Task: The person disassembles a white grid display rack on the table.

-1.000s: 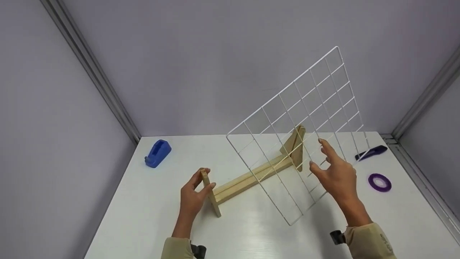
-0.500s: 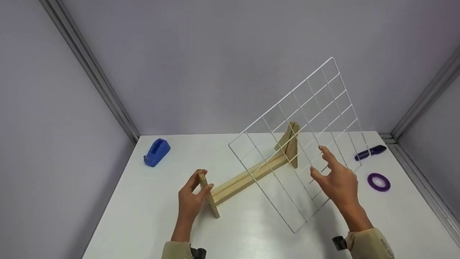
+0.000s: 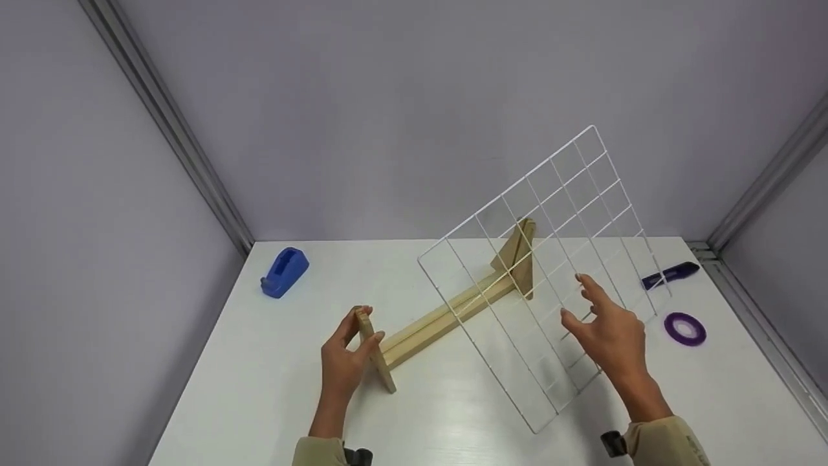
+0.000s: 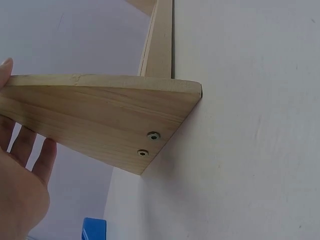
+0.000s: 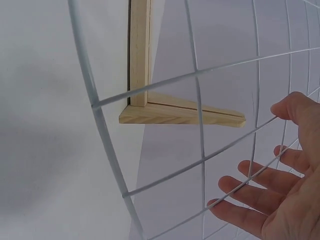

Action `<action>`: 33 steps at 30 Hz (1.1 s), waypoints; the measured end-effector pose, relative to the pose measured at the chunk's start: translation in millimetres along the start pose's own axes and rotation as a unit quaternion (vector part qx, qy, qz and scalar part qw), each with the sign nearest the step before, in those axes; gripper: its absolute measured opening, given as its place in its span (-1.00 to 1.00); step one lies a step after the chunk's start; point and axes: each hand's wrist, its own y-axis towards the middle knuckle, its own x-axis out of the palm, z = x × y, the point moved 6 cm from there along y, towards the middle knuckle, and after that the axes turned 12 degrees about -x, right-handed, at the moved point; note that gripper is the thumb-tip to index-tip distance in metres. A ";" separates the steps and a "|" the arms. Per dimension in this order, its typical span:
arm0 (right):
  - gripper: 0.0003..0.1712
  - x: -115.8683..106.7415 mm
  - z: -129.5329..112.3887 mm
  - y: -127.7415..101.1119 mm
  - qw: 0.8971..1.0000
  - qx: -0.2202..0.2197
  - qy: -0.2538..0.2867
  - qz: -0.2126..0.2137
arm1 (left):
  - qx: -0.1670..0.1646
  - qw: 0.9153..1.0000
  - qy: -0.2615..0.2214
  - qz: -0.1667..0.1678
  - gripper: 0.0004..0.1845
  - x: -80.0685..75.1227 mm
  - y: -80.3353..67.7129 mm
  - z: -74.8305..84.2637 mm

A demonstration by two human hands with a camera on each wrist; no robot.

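On the white table [image 3: 259, 388] stands a wooden stand [image 3: 446, 320], a long bar with a triangular bracket at each end. My left hand [image 3: 349, 353] grips the near bracket [image 4: 100, 115], thumb on one face and fingers on the other. My right hand [image 3: 605, 330] holds a white wire grid [image 3: 543, 259] tilted in the air, to the right of the bar and in front of the far bracket [image 5: 180, 114]. The thumb lies on the near side of the wires [image 5: 200, 120]. The spread fingers [image 5: 250, 200] lie behind them.
A blue tape dispenser [image 3: 283, 272] sits at the back left of the table. A purple tape roll [image 3: 684, 328] and a dark blue cutter [image 3: 669, 275] lie at the right edge. Grey walls close in the back and both sides.
The wire grid has come lower and slightly rightward in my right hand. My left hand has stayed on the near bracket, and the stand has barely shifted.
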 end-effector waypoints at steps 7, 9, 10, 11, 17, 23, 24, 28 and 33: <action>-0.29 3.7 3.8 -5.6 1.000 -0.018 -0.007 0.009 | -0.001 1.000 0.004 0.012 -0.35 -2.0 -3.4 0.2; -0.29 5.4 5.2 -6.8 1.000 -0.019 -0.006 0.006 | -0.002 1.000 0.002 0.014 -0.35 -2.4 -4.1 -0.5; -0.29 6.2 5.7 -7.3 1.000 -0.019 -0.005 0.004 | -0.003 1.000 0.001 0.015 -0.35 -2.6 -4.4 -1.0; -0.29 6.9 6.1 -7.7 1.000 -0.020 -0.005 0.003 | -0.005 1.000 -0.001 0.017 -0.35 -3.0 -4.6 -1.5; -0.29 11.1 7.9 -9.9 1.000 -0.019 -0.006 -0.010 | 0.000 1.000 0.003 0.029 -0.35 -4.5 -5.7 -2.3; -0.27 16.7 10.1 -12.4 0.999 -0.018 -0.010 -0.039 | 0.008 0.999 0.002 0.033 -0.36 -4.5 -6.2 -1.8; -0.27 17.7 10.6 -13.0 0.999 -0.017 -0.011 -0.044 | 0.007 0.999 0.003 0.033 -0.36 -4.4 -6.2 -1.8; -0.26 21.0 11.6 -15.6 0.998 -0.016 -0.016 -0.060 | -0.001 0.999 0.005 0.033 -0.36 -3.7 -6.7 -2.6; -0.29 18.5 14.3 -15.1 0.998 -0.020 -0.017 -0.065 | -0.012 0.999 0.007 0.038 -0.37 -1.2 -8.1 4.7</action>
